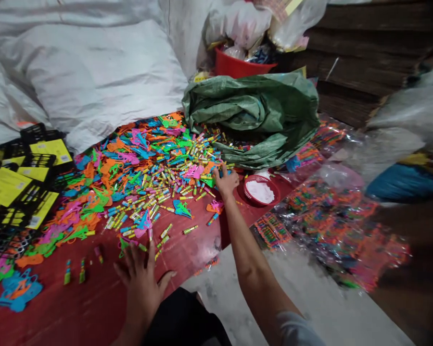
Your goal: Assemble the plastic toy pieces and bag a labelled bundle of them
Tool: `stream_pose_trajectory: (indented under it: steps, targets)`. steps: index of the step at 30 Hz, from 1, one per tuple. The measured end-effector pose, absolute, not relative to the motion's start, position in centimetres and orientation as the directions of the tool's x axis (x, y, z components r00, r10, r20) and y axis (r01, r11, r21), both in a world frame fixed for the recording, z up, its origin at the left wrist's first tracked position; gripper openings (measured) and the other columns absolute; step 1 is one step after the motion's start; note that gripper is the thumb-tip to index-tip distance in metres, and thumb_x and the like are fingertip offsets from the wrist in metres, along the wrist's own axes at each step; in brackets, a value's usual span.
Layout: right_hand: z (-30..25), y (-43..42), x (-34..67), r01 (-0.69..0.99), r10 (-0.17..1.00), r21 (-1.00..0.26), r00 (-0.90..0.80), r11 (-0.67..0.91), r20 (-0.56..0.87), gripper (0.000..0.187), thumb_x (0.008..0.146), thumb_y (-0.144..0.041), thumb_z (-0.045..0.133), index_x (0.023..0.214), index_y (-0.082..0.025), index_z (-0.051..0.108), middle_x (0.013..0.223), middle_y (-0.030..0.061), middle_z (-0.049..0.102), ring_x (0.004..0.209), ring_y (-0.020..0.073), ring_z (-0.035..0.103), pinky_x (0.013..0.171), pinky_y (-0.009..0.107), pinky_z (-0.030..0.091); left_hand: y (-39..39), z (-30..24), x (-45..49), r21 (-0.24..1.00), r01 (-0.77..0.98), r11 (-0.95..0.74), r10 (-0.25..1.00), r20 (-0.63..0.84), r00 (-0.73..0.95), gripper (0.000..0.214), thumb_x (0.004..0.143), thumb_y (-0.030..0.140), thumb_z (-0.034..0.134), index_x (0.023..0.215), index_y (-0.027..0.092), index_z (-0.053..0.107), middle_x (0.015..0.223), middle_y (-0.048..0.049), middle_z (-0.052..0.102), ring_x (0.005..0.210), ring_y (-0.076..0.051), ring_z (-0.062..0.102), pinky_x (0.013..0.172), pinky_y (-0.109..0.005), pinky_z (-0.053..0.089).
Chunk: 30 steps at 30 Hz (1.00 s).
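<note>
Beside my right hand [226, 182], a slotted red basket [277, 194] holds white, powdery-looking stuff [260, 191]. A crumpled green sack [288, 108] gapes open, small pieces showing inside; behind it, a red tub [234, 66] is piled with bags [247, 21]. Glossy banded tubes [162, 188] and flat, bright plastic cut-outs [111, 166] lie heaped on the red surface [187, 250]. My left hand [142, 278] has its fingers spread beside the nearest tubes; my right's reach the heap, pinching or not I can't tell.

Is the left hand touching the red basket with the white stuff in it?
Apart. The head view shows bare red surface and the right forearm between the left hand and the red basket.
</note>
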State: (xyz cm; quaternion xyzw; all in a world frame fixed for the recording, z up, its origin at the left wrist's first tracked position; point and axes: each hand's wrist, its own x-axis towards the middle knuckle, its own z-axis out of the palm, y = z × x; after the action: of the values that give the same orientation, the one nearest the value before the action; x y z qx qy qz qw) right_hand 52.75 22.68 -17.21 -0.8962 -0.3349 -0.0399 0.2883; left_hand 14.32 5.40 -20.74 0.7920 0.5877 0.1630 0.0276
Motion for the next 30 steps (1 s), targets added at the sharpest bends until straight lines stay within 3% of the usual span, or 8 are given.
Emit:
stream_pose_trajectory:
  steps: [5,11,16,20,23,26,30]
  targets:
    - [-18.1,23.1,48.4,0.71,0.669,-0.541,0.67,-0.45,0.323,0.051,0.094,-0.06,0.054,0.138,-0.037,0.061,0.144,0.0102,0.049,0.133,0.0334,0.039,0.107,0.055,0.036,6.3,-19.7,15.8,0.182,0.932,-0.314,0.931,0.252,0.265,0.094,0.081,0.055,0.074,0.159,0.022,0.032,0.169,-0.029,0.006,0.156,-0.05,0.005,0.114,-0.08,0.012]
    - [-18.5,22.7,39.8,0.728,0.739,-0.661,0.545,-0.182,0.396,0.04,0.092,-0.057,0.059,0.12,-0.031,0.071,0.143,0.0103,0.047,0.132,0.0315,0.04,0.107,0.051,0.039,7.0,-19.1,16.1,0.199,0.933,-0.3,0.934,0.261,0.245,0.086,0.087,0.058,0.067,0.158,0.022,0.035,0.168,-0.0316,0.001,0.155,-0.052,0.007,0.112,-0.081,0.015]
    - [-17.6,22.6,32.5,0.68,0.738,-0.695,0.59,-0.234,0.328,0.044,0.092,-0.059,0.061,0.123,-0.03,0.068,0.147,0.0118,0.047,0.136,0.0381,0.035,0.106,0.058,0.037,6.8,-18.8,15.9,0.239,0.938,-0.249,0.951,0.244,0.19,0.084,0.085,0.058,0.069,0.156,0.022,0.04,0.167,-0.0328,-0.004,0.155,-0.053,0.002,0.11,-0.083,0.013]
    - [-16.8,22.5,29.4,0.697,0.785,-0.683,0.542,-0.22,0.3,0.046,0.094,-0.059,0.059,0.129,-0.03,0.066,0.148,0.0117,0.049,0.135,0.0413,0.036,0.105,0.061,0.037,6.6,-18.5,15.5,0.257,0.949,-0.184,0.969,0.207,0.132,0.08,0.088,0.057,0.066,0.156,0.025,0.039,0.168,-0.0298,0.001,0.155,-0.052,0.002,0.109,-0.084,0.011]
    - [-16.2,21.7,30.0,0.765,0.89,-0.639,0.343,-0.079,0.3,0.047,0.095,-0.057,0.059,0.133,-0.03,0.064,0.15,0.0114,0.05,0.136,0.041,0.04,0.106,0.06,0.04,6.5,-18.6,14.9,0.26,0.959,-0.118,0.975,0.215,0.061,0.078,0.092,0.054,0.062,0.158,0.026,0.034,0.169,-0.0276,0.005,0.156,-0.05,0.004,0.111,-0.083,0.011]
    - [-15.2,20.7,33.8,0.791,0.933,-0.61,0.174,0.058,0.315,0.049,0.092,-0.047,0.065,0.139,-0.032,0.061,0.149,0.0077,0.052,0.13,0.0319,0.052,0.104,0.046,0.048,6.4,-18.7,14.6,0.262,0.961,-0.095,0.978,0.205,0.041,0.075,0.092,0.053,0.062,0.157,0.025,0.037,0.169,-0.0275,0.008,0.156,-0.05,0.006,0.112,-0.082,0.012]
    - [-13.6,21.6,42.8,0.825,0.885,-0.563,0.231,0.042,0.405,0.046,0.099,-0.04,0.049,0.138,-0.022,0.064,0.139,0.0155,0.057,0.124,0.0293,0.056,0.105,0.045,0.047,6.4,-18.7,14.8,0.252,0.961,-0.117,0.975,0.212,0.063,0.072,0.092,0.055,0.062,0.154,0.023,0.044,0.167,-0.0306,0.01,0.155,-0.05,0.009,0.113,-0.081,0.013]
